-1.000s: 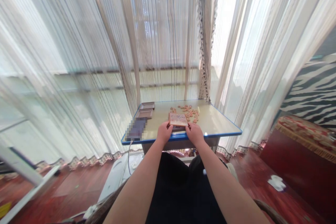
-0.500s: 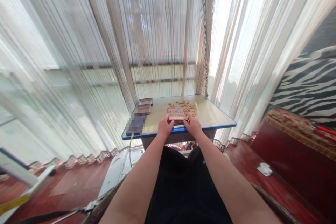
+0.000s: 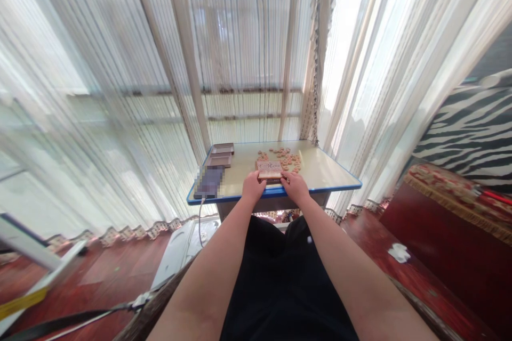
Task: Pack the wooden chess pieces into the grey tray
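Near the table's front edge, my left hand [image 3: 253, 186] is closed on the left side of a small wooden game board [image 3: 270, 167] with dark printed marks on its face. My right hand [image 3: 296, 187] grips the same board at its right near corner. A pale strip shows along the near part of the board, and something darker lies beneath it. Just behind and to the right, several round wooden game pieces [image 3: 288, 160] are scattered on the tabletop. Most fingertips are hidden under or behind the board.
The pale table [image 3: 336, 176] has a blue rim. Two shallow brown box parts [image 3: 220, 160] lie at its left, behind a blurred-out dark flat device [image 3: 208, 181] with a white cable [image 3: 200, 224]. Sheer curtains [image 3: 248, 53] hang behind. White crumpled paper [image 3: 399, 252] lies on the floor.
The board's angle has changed: its marked face looks narrower, and a pale strip now shows along the near side. Both hands keep hold of it. The view has shifted slightly.
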{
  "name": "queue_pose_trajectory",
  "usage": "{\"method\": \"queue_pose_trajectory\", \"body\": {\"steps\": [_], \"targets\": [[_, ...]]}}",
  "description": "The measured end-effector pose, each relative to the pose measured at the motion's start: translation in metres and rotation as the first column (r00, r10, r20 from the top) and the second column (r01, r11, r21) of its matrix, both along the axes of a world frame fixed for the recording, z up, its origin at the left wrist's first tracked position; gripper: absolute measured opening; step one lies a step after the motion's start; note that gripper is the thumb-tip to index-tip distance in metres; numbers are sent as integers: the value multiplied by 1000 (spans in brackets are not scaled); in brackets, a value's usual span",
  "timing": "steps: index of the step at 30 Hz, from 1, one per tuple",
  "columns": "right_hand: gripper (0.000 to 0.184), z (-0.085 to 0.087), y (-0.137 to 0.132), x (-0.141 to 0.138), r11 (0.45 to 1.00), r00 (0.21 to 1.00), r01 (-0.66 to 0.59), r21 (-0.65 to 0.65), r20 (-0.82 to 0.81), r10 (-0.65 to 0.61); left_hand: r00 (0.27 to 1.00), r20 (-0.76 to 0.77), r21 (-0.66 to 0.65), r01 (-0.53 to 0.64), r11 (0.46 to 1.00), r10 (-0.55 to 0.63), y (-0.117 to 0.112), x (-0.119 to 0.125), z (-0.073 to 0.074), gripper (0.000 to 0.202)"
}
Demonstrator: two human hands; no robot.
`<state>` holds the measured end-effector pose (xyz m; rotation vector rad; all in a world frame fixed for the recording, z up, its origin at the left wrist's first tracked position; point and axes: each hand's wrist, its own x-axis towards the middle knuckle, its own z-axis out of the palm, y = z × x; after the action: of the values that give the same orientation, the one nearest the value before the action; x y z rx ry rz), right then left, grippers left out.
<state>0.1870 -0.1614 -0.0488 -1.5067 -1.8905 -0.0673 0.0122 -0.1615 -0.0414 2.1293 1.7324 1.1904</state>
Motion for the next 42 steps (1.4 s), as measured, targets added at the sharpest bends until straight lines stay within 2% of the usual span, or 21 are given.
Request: {"method": "queue_pose_trajectory", "body": {"steps": [7, 16, 22, 27, 29, 31, 35, 39, 42], "targets": [[32, 0, 1, 0, 1000, 1000, 8, -13, 22, -8, 998, -59, 50, -17, 999, 20, -1, 6, -2, 37], [37, 2, -3, -3, 1000, 999, 0, -27, 39, 1, 996, -80, 41, -26, 999, 29, -5, 6, -1, 35], [40, 2, -4, -4, 998, 998, -14, -57, 60, 18, 983, -93, -83, -168, 982, 160, -4, 13, 5, 36], [42, 4, -5, -6, 999, 999, 6, -38, 51, -4, 960, -103, -146, -272, 951, 259, 14, 21, 23, 42], [41, 4, -5, -6, 1000, 999, 15, -24, 42, -13, 964, -160, -90, -229, 969, 213, 26, 23, 31, 47], [41, 3, -5, -5, 1000, 1000, -11, -16, 24, 12, 957, -273, -63, -117, 991, 95, 40, 24, 36, 54], [41, 1, -7, -3, 998, 999, -51, 32, 14, 51, 912, -398, -178, 35, 983, -104, 66, 27, 33, 61], [43, 0, -10, -2, 997, 998, -56, 48, 7, 56, 895, -412, -192, 100, 976, -173, 77, 26, 24, 60], [44, -2, -10, -3, 997, 998, -54, 61, 10, 54, 890, -421, -205, 94, 974, -174, 78, 22, 23, 61]]}}
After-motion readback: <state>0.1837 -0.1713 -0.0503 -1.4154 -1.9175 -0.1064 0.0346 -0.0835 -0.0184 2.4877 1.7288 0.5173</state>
